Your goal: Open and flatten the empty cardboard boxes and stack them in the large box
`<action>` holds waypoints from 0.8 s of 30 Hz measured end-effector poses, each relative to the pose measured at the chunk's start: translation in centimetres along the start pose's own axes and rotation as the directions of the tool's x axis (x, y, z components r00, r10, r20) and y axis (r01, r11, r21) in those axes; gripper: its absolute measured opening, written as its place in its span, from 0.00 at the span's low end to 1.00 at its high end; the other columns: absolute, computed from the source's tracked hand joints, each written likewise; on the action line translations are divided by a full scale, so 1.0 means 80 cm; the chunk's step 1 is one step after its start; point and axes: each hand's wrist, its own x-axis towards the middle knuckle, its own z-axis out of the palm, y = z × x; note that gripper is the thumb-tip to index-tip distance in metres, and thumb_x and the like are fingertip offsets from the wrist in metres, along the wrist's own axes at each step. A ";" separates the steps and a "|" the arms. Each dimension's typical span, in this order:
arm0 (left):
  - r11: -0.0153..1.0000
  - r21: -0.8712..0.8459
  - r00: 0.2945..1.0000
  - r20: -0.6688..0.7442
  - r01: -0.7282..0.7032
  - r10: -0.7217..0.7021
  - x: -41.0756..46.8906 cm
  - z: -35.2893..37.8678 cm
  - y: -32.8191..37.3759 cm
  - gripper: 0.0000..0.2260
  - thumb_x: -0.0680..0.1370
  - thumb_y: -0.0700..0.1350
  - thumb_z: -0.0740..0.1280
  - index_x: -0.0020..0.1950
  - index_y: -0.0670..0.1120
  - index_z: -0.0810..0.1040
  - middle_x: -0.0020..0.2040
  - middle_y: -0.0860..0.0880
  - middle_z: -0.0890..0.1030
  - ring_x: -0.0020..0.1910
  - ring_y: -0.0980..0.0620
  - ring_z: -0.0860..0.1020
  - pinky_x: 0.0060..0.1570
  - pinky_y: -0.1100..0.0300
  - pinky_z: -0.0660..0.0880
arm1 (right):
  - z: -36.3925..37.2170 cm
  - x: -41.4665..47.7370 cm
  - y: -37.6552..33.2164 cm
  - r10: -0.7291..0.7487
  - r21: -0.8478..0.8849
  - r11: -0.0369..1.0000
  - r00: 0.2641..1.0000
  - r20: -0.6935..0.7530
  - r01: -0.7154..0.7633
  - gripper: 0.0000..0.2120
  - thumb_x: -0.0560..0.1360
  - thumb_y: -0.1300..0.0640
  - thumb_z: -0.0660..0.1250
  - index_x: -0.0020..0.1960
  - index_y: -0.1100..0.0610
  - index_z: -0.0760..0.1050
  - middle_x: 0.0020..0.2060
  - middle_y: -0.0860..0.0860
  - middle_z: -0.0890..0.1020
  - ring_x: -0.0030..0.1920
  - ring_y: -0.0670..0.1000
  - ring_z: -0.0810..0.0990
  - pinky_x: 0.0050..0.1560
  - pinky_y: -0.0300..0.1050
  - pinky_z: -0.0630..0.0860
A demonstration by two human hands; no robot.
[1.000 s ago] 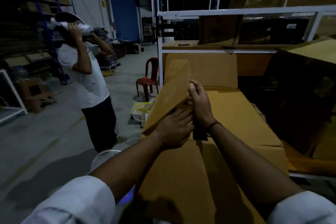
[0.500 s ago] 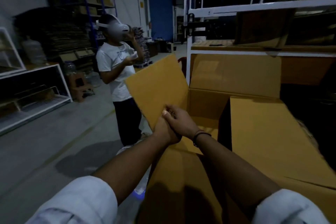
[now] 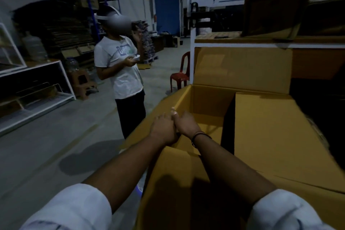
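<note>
Cardboard box [image 3: 211, 99] open at 6–2 o'clock: left flap [image 3: 160, 106] folded out at 9, far flap [image 3: 242, 65] upright at 12. Left hand [image 3: 164, 129] presses flat on left flap; right hand [image 3: 186, 123] beside it, grip unclear. No flattened boxes seen inside: stacking judged not begun.

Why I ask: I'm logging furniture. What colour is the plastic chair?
The chair is red, seen in the head view.
</note>
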 end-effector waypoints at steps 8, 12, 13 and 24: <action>0.992 -0.068 0.993 -0.053 -0.108 0.104 -0.007 -0.005 0.045 0.24 0.80 0.62 0.65 0.72 0.51 0.77 0.83 0.43 0.57 0.82 0.39 0.55 0.79 0.41 0.54 | -0.055 -0.061 0.057 0.452 -0.387 0.797 0.883 -0.128 -0.464 0.40 0.80 0.43 0.63 0.83 0.58 0.49 0.82 0.65 0.48 0.80 0.68 0.53 0.74 0.63 0.63; 0.962 -0.120 0.969 -0.081 -0.244 0.235 -0.018 -0.030 0.079 0.22 0.81 0.61 0.64 0.71 0.52 0.77 0.83 0.44 0.58 0.82 0.40 0.54 0.79 0.41 0.53 | -0.097 -0.105 0.043 0.320 -0.442 0.804 0.916 -0.241 -0.397 0.42 0.81 0.47 0.65 0.83 0.61 0.45 0.82 0.65 0.41 0.82 0.65 0.47 0.78 0.57 0.58; 0.953 -0.128 0.960 -0.091 -0.274 0.264 -0.021 -0.036 0.087 0.21 0.81 0.60 0.64 0.71 0.52 0.77 0.83 0.44 0.59 0.82 0.40 0.55 0.79 0.41 0.53 | -0.109 -0.119 0.030 0.281 -0.467 0.799 0.922 -0.268 -0.379 0.42 0.81 0.45 0.66 0.83 0.62 0.46 0.82 0.65 0.42 0.82 0.65 0.47 0.79 0.57 0.56; 0.821 -0.204 0.844 -0.194 -0.533 0.500 -0.075 -0.060 0.200 0.20 0.81 0.61 0.64 0.70 0.53 0.76 0.79 0.46 0.67 0.80 0.41 0.61 0.76 0.43 0.61 | -0.233 -0.254 0.077 0.217 -0.515 0.697 0.831 -0.512 -0.499 0.25 0.80 0.46 0.66 0.72 0.58 0.68 0.71 0.60 0.70 0.69 0.61 0.72 0.69 0.58 0.67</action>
